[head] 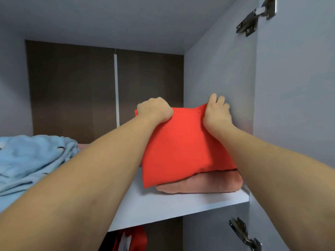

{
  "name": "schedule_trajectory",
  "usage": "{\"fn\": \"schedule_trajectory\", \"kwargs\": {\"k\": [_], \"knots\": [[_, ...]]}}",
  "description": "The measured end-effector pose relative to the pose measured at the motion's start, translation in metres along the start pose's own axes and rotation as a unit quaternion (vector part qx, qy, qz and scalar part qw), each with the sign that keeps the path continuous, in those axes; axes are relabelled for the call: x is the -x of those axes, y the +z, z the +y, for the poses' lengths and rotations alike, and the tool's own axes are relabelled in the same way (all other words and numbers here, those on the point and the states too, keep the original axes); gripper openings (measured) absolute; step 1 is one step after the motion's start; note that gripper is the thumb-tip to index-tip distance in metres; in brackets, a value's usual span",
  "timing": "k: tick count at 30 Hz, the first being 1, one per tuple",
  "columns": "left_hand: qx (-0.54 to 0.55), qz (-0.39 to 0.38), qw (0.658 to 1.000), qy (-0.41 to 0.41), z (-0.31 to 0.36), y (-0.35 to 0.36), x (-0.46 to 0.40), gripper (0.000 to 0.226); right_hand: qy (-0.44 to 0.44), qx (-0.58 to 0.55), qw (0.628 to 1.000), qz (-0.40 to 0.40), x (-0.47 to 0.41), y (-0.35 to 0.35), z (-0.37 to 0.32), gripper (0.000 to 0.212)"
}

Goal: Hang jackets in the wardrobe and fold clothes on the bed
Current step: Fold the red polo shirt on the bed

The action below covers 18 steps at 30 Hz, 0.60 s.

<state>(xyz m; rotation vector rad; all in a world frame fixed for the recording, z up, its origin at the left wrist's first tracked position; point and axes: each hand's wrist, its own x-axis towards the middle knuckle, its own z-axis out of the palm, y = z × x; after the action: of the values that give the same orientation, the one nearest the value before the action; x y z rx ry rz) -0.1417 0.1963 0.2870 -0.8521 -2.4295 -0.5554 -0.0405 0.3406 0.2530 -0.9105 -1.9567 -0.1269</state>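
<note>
A folded bright red garment (181, 144) lies tilted on top of a folded salmon-pink garment (201, 183) on the white upper wardrobe shelf (172, 203), against the right wall. My left hand (154, 109) grips the red garment's far left corner with curled fingers. Its far right corner is gripped by my right hand (217, 111), close to the wardrobe's side panel. Both arms reach up and forward.
A crumpled light blue garment (30, 160) lies on the shelf at the left. Below the shelf a red and white garment (130, 240) hangs. The open door (297, 105) with metal hinges (257, 17) stands at the right. The back panel is dark brown.
</note>
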Motion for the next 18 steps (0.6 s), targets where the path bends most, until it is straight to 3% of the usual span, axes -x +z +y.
{"fn": "schedule_trajectory", "kwargs": {"k": [6,10,13,18], "knots": [[-0.089,-0.106,0.99,0.019,-0.008,0.059,-0.006,0.05,-0.025,0.108,0.982,-0.154,0.017,0.047,0.008,0.037],[0.037,-0.122,0.989,0.08,-0.008,0.065,0.003,0.052,-0.036,0.029,0.974,-0.221,0.01,0.043,-0.001,0.039],[0.028,-0.186,0.976,0.112,-0.01,0.074,0.016,0.053,-0.037,0.014,0.944,-0.326,0.016,0.047,0.001,0.043],[0.035,-0.206,0.971,0.114,-0.013,0.111,0.03,0.058,-0.037,-0.037,0.925,-0.377,0.034,0.072,0.021,0.048]]}}
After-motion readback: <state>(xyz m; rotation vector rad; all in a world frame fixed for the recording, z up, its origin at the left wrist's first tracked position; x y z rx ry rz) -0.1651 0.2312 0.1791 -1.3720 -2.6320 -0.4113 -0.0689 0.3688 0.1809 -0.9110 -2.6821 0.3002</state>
